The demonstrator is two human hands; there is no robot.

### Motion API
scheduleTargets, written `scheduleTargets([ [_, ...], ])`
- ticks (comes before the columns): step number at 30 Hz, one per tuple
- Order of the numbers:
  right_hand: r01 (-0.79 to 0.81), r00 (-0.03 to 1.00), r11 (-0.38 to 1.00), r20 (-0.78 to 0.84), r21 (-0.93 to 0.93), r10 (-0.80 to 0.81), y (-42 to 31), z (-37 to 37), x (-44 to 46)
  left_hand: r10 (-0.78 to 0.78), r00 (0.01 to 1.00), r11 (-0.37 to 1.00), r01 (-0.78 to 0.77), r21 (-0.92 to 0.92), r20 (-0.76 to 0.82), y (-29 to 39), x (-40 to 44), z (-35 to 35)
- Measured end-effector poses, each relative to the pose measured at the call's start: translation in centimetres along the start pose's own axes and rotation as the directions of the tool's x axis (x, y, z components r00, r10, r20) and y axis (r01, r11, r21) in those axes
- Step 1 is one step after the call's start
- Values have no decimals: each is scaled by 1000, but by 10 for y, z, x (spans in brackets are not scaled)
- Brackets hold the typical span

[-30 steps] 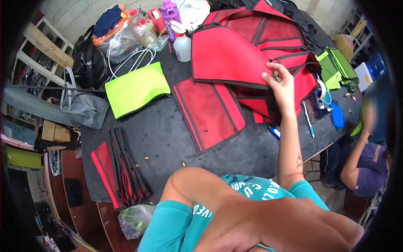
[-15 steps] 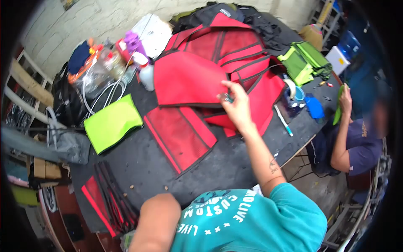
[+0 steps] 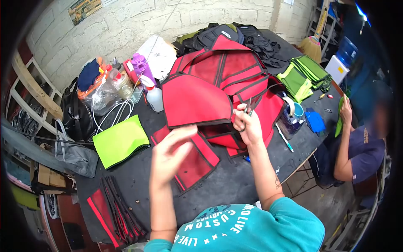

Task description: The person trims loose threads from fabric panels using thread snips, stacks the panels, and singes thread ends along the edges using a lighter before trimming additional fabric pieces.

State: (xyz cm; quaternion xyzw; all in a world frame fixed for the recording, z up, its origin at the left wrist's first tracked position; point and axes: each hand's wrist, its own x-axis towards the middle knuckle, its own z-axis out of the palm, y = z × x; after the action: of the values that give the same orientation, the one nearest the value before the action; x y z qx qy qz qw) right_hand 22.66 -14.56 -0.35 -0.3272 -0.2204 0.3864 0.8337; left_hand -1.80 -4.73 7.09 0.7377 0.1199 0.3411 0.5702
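Observation:
Red fabric pieces with dark binding are heaped on the black table, and a large smooth red panel (image 3: 197, 98) lies on top. My right hand (image 3: 247, 126) is at this panel's right corner, closed around small scissors (image 3: 250, 104) whose blades point up. Slightly blurred, my left hand (image 3: 170, 155) hovers near the panel's lower left edge, fingers stretched and thumb apart, with nothing in it. Behind it a flat red mesh piece (image 3: 199, 166) is partly covered. Whether the left fingertips touch the panel, I cannot tell.
A lime-green folded piece (image 3: 121, 140) and a stack of red strips (image 3: 121, 210) lie to the left. A spray bottle (image 3: 154, 96) stands behind. Right are a marker (image 3: 284, 137), a tape holder (image 3: 291, 113) and green pieces (image 3: 304, 77). A co-worker (image 3: 357, 147) sits at the right edge.
My left hand has come up from below to the panel's lower edge. My right hand has moved slightly right and down, and the scissors now point upward. The camera view has shifted.

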Motion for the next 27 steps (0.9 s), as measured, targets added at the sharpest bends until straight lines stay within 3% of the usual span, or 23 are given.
scheduleTargets([
  [1, 0, 1000, 1000, 8, -2, 0, 1, 2, 1, 243, 969, 830, -187, 525, -40, -6, 16, 23],
  [3, 15, 999, 998, 52, -53, -12, 11, 8, -4, 431, 900, 453, -272, 849, 59, -4, 43, 57],
  [5, 28, 997, 997, 77, -74, -22, 13, 10, -10, 438, 894, 448, -305, 840, 91, -49, 60, 53],
  [7, 61, 997, 973, 68, -223, -47, 1, 9, -11, 456, 881, 438, -348, 829, 129, -62, 78, 44],
  [9, 68, 997, 954, 50, -292, -55, 0, 6, -12, 574, 818, 485, -377, 789, 38, -57, 85, 23],
  [11, 108, 993, 886, 7, -452, -118, 3, 1, -7, 711, 703, 404, -424, 811, 13, -9, 91, 13],
  [12, 125, 988, 840, -9, -528, -152, 4, -3, -4, 709, 705, 406, -425, 809, 14, 17, 87, 13],
  [13, 122, 988, 840, -13, -528, -152, 6, -8, -1, 748, 659, 312, -459, 832, 83, 41, 80, 14],
  [14, 168, 984, 904, 8, -393, -179, 8, -14, 4, 780, 606, 212, -489, 846, 155, 53, 73, 16],
  [16, 243, 970, 966, 37, -93, -240, 11, -26, 11, 771, 598, 159, -515, 843, 220, 56, 49, 22],
  [17, 241, 970, 966, 35, -89, -239, 11, -30, 12, 757, 588, 104, -539, 836, 284, 56, 33, 23],
  [19, 193, 981, 971, 58, -141, -186, 11, -41, 12, 534, 790, 237, -482, 844, 301, 33, -2, 17],
  [20, 169, 985, 971, 66, -167, -160, 13, -44, 11, 528, 792, 235, -483, 844, 307, 12, -20, 12],
  [22, 130, 992, 967, 26, -221, -127, 12, -42, 8, 91, 977, 383, -213, 899, 193, -23, -45, 7],
  [23, 89, 995, 956, -9, -279, -96, 10, -39, 4, 80, 979, 389, -206, 898, 190, -26, -51, 7],
  [25, 45, 997, 942, -39, -334, -62, 9, -30, 1, 30, 979, 539, -185, 822, 200, -25, -56, 8],
  [27, 193, 962, 778, -42, -598, -271, 14, -13, 1, 7, 980, 602, -165, 781, 201, -17, -54, 9],
])
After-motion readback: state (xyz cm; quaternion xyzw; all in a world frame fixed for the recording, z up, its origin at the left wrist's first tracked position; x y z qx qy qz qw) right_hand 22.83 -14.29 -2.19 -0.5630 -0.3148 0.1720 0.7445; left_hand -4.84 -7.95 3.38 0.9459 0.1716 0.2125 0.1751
